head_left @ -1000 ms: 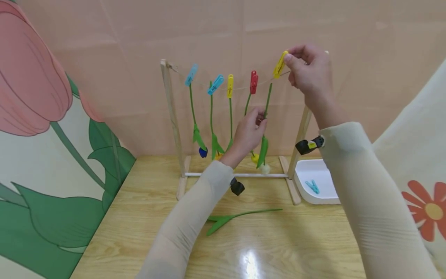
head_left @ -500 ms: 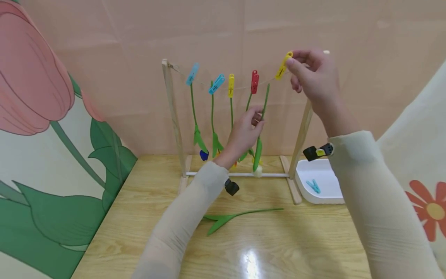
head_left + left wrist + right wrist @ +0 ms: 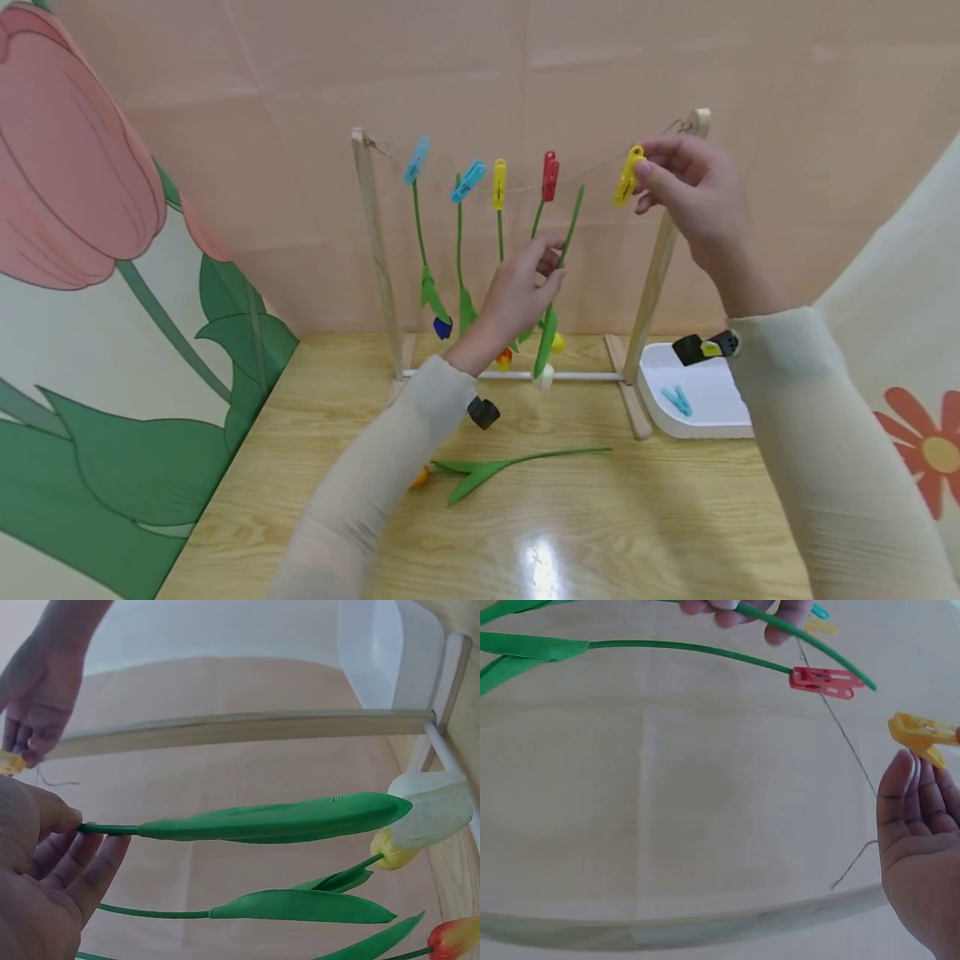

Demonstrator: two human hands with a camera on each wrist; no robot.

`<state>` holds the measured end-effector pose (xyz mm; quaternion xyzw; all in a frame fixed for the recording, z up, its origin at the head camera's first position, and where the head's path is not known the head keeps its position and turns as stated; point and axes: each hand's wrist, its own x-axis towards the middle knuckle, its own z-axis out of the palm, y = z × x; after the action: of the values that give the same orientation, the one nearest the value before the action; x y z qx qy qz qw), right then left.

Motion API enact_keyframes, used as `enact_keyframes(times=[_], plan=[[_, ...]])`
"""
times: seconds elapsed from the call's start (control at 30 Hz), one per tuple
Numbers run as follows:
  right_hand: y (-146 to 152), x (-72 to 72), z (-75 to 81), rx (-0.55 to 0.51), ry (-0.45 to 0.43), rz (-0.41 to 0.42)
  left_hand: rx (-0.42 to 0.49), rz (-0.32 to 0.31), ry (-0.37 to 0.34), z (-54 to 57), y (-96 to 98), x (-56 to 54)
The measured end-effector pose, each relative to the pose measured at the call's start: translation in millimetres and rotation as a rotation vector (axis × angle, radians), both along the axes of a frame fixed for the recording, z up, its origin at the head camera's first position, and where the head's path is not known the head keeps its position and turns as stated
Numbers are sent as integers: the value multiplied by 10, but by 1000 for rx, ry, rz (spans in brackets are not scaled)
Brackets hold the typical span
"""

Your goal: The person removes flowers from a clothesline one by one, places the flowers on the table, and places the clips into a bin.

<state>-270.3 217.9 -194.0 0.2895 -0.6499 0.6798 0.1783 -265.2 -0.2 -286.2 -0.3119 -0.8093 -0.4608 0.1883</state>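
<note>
My left hand (image 3: 521,287) pinches the green stem of a white tulip (image 3: 431,810), which hangs bloom down with its stem end pointing up near the string (image 3: 847,742). My right hand (image 3: 693,187) grips a yellow clothespin (image 3: 628,175) between thumb and fingers, to the right of that stem. The right wrist view shows the yellow clothespin apart from the string and from the stem end. Left of the held tulip, a red clothespin (image 3: 551,177) clips another flower, with a yellow bloom (image 3: 394,851), to the string.
More tulips hang from blue clothespins (image 3: 468,181) and a yellow one on the wooden rack (image 3: 652,292). An orange tulip (image 3: 480,477) lies on the table in front, partly behind my left sleeve. A white tray (image 3: 708,429) at the right holds a light blue clothespin (image 3: 677,401).
My right hand has moved right and down with the yellow clothespin, away from the stem end. My left hand has shifted slightly left and down, tilting the white tulip.
</note>
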Motion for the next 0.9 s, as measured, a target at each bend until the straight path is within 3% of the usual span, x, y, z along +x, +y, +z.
enact_keyframes(times=[0.27, 0.77, 0.9], plan=[[127, 39, -127, 51, -9, 43, -55, 27, 27, -33, -103, 65], [490, 91, -457, 93, -111, -16, -112, 38, -18, -70, -376, 205], [579, 92, -550, 139, -120, -61, -133, 51, 6, -95, -458, 243]])
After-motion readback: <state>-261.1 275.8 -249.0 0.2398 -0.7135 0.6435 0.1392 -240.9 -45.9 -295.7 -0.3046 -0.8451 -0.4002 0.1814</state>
